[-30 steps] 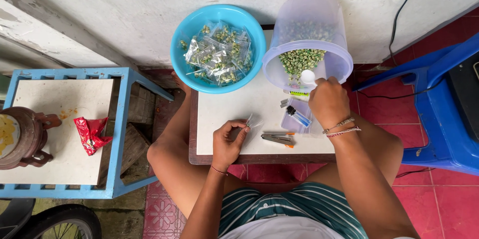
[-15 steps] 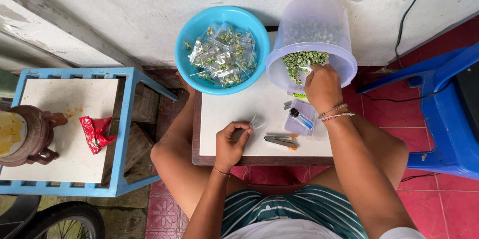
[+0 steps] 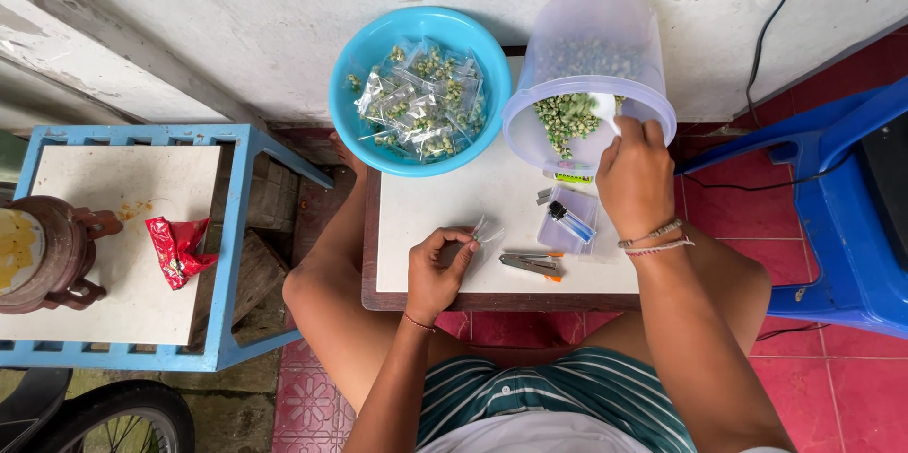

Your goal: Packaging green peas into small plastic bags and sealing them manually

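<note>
My right hand (image 3: 635, 174) reaches into the mouth of a tilted clear plastic bucket (image 3: 591, 56) holding small green pods (image 3: 565, 119), and grips a white scoop at the rim. My left hand (image 3: 437, 269) rests on the small white table (image 3: 445, 217) and pinches a small clear plastic bag (image 3: 484, 234) between its fingers. A blue bowl (image 3: 359, 65) at the back of the table holds several filled clear bags (image 3: 421, 98).
A stapler (image 3: 530, 265), a blue lighter (image 3: 571, 222) and a stack of clear bags lie on the table by my right wrist. A blue-framed side table (image 3: 236, 226) at left carries a red wrapper (image 3: 177, 250) and a brown pot (image 3: 43, 254). A blue plastic chair (image 3: 832, 217) stands at right.
My right hand has moved from above the lighter up into the bucket's mouth. My left hand has stayed in place with the small bag.
</note>
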